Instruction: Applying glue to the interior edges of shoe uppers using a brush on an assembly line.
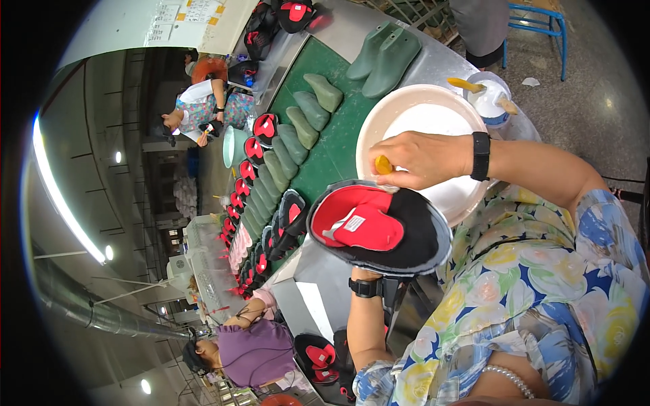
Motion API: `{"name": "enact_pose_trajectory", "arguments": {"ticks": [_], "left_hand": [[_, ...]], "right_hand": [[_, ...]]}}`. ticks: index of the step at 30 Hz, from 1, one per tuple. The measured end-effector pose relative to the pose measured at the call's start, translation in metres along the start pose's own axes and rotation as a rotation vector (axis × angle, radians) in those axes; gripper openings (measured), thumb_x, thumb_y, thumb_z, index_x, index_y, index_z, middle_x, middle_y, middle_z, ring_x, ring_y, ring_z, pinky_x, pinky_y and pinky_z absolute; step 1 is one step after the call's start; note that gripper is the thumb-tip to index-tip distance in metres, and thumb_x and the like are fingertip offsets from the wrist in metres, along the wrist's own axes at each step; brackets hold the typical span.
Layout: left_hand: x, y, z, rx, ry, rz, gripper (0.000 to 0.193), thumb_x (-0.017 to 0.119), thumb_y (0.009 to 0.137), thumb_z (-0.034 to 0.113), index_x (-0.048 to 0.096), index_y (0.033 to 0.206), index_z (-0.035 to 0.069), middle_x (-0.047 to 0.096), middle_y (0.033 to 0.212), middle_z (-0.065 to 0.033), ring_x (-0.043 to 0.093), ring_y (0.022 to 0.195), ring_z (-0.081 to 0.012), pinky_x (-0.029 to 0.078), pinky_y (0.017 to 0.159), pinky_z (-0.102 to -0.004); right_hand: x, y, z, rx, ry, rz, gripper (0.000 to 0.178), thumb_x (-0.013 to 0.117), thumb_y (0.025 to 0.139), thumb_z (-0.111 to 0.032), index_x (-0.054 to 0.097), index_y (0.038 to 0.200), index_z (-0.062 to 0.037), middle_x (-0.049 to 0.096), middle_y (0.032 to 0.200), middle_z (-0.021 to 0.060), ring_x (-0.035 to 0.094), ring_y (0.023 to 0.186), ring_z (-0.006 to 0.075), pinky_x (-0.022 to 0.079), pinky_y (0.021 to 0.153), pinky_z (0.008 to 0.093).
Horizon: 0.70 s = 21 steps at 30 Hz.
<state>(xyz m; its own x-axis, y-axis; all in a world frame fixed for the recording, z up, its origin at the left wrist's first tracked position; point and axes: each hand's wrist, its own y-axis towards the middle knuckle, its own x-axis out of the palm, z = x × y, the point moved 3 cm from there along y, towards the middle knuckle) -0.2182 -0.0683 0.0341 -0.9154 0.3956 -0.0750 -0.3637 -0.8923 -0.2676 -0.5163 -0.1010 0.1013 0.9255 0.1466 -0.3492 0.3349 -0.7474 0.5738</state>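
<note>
Because shoe lasts (290, 144) and more uppers (265, 126) crowd the green tabletop (332, 154) left of centre, the brushing seems best kept beside the pale pink basin (367, 125) at centre right, where drips of its white liquid (433, 118) could fall back in. Good work on the black-and-red shoe upper (365, 227) likely calls for holding its open side steady, following the grey rim in short strokes, and leaving a thin, even coat clear of the red lining. A lightly loaded brush (383, 164) should help against pooling.

As for position, the upper is at the centre of the frame, directly below the right hand (421, 162), whose fingers close around the brush's yellow handle; whether the bristles touch the rim cannot be told. Under the upper's lower edge, the left hand (366, 273) is nearly all hidden; it appears to support the upper, but I cannot tell how its fingers are set. Smallest is the white label (355, 222) inside, left of the upper's middle.
</note>
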Motion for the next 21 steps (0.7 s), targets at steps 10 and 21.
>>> {"name": "enact_pose_trajectory", "arguments": {"ticks": [10,21], "left_hand": [[-0.013,0.003,0.008,0.056,-0.123,0.079,0.047,0.063,0.096,0.018,0.054,0.141,0.008,0.064,0.132,-0.0133,0.066,0.114,-0.0295,0.057,0.095,-0.0413],[-0.019,0.006,0.02,0.174,-0.13,0.209,0.045,0.062,0.098,0.02,0.054,0.141,0.008,0.064,0.133,-0.0129,0.066,0.114,-0.0288,0.057,0.094,-0.0415]], "right_hand": [[-0.011,0.011,-0.025,-0.237,0.051,0.094,0.019,0.069,0.093,-0.018,0.058,0.096,-0.0034,0.066,0.09,0.0142,0.067,0.084,0.0347,0.052,0.073,0.0418],[-0.012,-0.01,-0.011,-0.087,-0.11,-0.077,0.019,0.069,0.093,-0.017,0.061,0.102,-0.002,0.068,0.093,0.015,0.067,0.085,0.035,0.052,0.075,0.0414]]}}
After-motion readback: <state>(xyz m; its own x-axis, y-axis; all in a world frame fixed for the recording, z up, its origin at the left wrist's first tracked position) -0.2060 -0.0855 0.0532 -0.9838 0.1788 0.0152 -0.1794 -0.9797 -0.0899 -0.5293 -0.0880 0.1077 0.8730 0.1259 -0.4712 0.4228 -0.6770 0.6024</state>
